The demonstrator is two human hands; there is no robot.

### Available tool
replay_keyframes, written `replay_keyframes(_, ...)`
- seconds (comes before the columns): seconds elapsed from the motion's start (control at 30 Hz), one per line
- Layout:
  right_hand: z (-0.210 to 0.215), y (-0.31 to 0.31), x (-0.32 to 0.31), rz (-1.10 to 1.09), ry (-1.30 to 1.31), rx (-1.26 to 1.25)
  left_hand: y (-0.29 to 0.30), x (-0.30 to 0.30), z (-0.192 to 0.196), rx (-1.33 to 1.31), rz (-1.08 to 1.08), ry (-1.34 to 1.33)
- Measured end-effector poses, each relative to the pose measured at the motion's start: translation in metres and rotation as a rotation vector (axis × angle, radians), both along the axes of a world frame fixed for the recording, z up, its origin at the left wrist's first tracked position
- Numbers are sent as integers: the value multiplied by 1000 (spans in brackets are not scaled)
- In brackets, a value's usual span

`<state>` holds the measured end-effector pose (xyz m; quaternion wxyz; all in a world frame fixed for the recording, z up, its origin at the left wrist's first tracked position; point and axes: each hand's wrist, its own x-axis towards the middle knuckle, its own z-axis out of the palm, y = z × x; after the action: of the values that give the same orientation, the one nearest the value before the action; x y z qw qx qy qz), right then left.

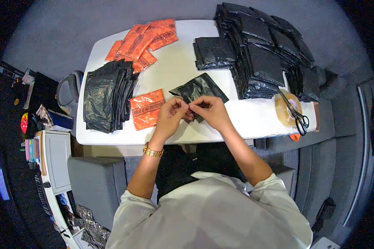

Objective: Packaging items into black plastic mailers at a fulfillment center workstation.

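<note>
On a white table (pixel 176 68), near its front edge, left hand (pixel 169 115) and right hand (pixel 212 111) close together, fingertips pinched on the near edge of a black bag (pixel 199 88) lying flat; just left of it, an orange packet (pixel 146 108); further left, a black pile (pixel 106 95); behind, more orange packets (pixel 143 40); at right, tall black stacks (pixel 262 50), tape roll (pixel 287 108), scissors (pixel 297 114) across it; around the table, grey sofa (pixel 316 166); at far left, a cluttered white shelf (pixel 54 159).
</note>
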<state>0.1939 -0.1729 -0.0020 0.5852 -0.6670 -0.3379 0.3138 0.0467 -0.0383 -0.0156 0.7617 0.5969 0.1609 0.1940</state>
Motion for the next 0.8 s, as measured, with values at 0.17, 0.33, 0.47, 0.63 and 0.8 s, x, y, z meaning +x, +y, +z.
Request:
replay_keyframes(0.17,4,-4,5,107,173,9,0,-3,6,-99,31,-16)
replay_keyframes(0.33,-7,-7,9,120,370,71,1,0,2,-47,9,12)
replay_keyframes(0.47,-7,-6,7,153,298,56,2,-3,2,-50,17,16)
replay_keyframes(0.63,-4,-10,10,212,355,123,-3,-1,8,-82,57,21)
replay_keyframes(0.8,-4,-13,12,294,341,154,1,-2,8,-68,52,46)
